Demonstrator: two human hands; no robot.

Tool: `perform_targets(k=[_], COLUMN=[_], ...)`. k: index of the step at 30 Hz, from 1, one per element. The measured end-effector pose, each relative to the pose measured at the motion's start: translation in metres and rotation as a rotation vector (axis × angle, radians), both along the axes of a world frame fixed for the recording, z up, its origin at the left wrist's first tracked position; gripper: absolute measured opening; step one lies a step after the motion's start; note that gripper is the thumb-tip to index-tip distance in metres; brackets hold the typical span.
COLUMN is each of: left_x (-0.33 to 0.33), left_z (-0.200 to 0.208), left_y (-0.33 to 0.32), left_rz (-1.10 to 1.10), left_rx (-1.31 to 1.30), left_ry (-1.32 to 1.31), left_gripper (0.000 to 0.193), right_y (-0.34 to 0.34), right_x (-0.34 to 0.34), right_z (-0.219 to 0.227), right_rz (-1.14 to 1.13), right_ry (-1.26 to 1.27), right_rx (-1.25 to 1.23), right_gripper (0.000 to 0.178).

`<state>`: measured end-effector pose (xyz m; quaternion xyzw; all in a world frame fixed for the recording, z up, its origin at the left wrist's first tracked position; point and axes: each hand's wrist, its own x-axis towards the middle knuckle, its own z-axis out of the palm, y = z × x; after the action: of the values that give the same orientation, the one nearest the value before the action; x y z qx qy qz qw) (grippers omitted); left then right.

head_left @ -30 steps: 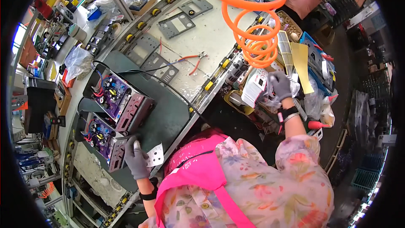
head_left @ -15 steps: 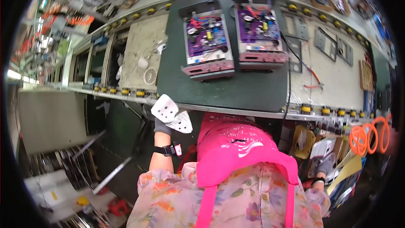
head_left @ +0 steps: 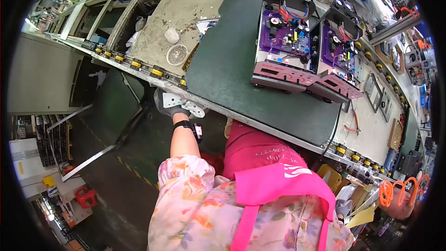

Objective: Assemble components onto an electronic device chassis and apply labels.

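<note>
Head view: left hand (head_left: 177, 110) with white sheets (head_left: 172, 100)

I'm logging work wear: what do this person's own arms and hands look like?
The left hand wears a grey glove; a black strap with a small pink-and-white piece circles the wrist. The right hand also shows grey glove fabric; its wrist is partly hidden. The left sleeve is loose, pale pink and floral, with a gathered edge.

A pink apron (head_left: 274, 190) with white print covers a floral blouse (head_left: 200, 216), with black wristband (head_left: 184, 124) and grey gloves (head_left: 343, 206).
</note>
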<state>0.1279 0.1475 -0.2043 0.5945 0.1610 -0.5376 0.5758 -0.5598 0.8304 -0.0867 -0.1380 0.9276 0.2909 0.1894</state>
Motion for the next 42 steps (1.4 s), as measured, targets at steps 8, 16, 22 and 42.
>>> perform_targets(k=[8,16,22,42], left_x=[0.017,0.054,0.086,-0.085], left_z=[-0.068,-0.011,0.015,0.296], left_y=[0.022,0.065,0.084,0.039], left_rz=[-0.037,-0.010,-0.218,-1.933], left_rx=[-0.016,0.233,0.341,-0.035], left_ry=[0.043,-0.154,-0.321,-0.970], left_gripper=[0.058,0.055,0.047,0.033], right_y=[-0.039,0.034,0.074,-0.031], right_x=[0.045,0.006,-0.020,0.081], right_z=[0.036,-0.004,-0.022,0.087], right_rz=[0.175,-0.382,-0.268,-0.448], right_ry=[0.167,-0.256,-0.232,0.705], right_rx=[-0.071,-1.238,-1.227,-1.635], right_gripper=[0.071,0.054,0.046,0.039])
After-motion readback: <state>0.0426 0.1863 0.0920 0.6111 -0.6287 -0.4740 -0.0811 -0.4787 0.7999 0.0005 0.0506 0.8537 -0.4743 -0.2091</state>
